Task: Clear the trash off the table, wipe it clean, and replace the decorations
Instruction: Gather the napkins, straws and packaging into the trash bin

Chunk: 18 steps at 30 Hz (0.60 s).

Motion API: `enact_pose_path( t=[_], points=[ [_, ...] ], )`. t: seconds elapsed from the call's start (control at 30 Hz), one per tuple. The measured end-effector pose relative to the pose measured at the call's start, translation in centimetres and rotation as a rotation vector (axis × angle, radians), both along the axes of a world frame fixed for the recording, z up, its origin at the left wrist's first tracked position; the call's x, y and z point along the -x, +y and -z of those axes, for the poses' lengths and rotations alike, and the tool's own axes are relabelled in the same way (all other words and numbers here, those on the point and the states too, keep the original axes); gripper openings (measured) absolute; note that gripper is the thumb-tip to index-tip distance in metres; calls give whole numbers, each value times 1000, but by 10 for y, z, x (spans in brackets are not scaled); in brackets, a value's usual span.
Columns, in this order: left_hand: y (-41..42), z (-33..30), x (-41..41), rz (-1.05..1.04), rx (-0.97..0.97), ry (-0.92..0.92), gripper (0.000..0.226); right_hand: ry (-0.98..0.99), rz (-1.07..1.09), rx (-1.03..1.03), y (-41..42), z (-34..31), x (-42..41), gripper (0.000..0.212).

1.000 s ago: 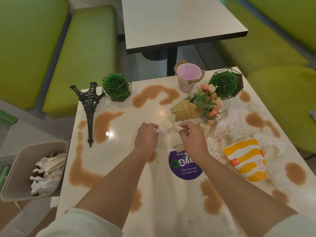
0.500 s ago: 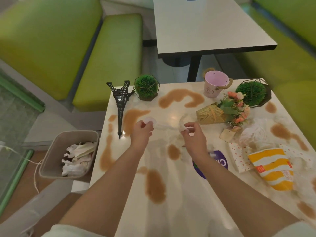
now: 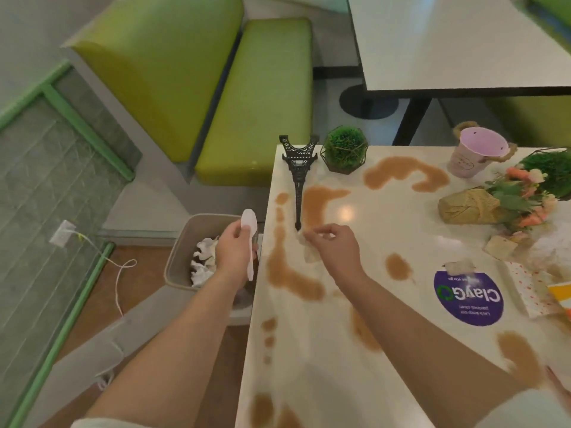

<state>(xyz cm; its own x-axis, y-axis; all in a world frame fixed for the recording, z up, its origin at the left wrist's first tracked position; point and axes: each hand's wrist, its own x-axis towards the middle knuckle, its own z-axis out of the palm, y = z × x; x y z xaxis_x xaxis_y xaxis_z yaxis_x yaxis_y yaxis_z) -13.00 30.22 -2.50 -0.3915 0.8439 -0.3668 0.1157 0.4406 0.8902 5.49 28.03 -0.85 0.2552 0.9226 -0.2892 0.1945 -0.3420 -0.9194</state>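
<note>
My left hand (image 3: 235,252) grips a white plastic spoon (image 3: 249,233) over the beige trash bin (image 3: 182,242), which holds crumpled white paper. My right hand (image 3: 333,247) pinches a small clear wrapper (image 3: 309,253) above the table's left edge. The white table (image 3: 340,350) carries several brown spill stains (image 3: 287,273). Decorations on it: a black Eiffel Tower model (image 3: 298,174), a green ball plant in a wire frame (image 3: 344,152), a pink bucket (image 3: 477,151), a flower bouquet in burlap (image 3: 500,205) and a second green plant (image 3: 553,171).
More trash lies at the table's right: crumpled paper (image 3: 553,257), a dotted wrapper (image 3: 525,288) and a yellow-striped box (image 3: 560,295). A purple round sticker (image 3: 468,299) is on the tabletop. Green benches (image 3: 256,103) and another table (image 3: 457,41) stand beyond. A cable (image 3: 120,273) trails on the floor.
My left hand carried the spoon leftward off the table to above the bin. My right hand moved left with the wrapper. The view turned left.
</note>
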Motion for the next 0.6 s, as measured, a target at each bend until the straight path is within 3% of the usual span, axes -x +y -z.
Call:
enact_pose_path(
  t=[0.1, 0.3, 0.6],
  points=[
    [0, 9, 46, 40, 79, 166, 21, -57, -35, 13, -1, 4, 39, 9],
    [15, 27, 101, 28, 199, 60, 33, -121, -152, 27, -1, 9, 92, 26],
    [32, 37, 144, 233, 273, 223, 55, -257, -268, 5, 20, 22, 154, 15]
  ],
)
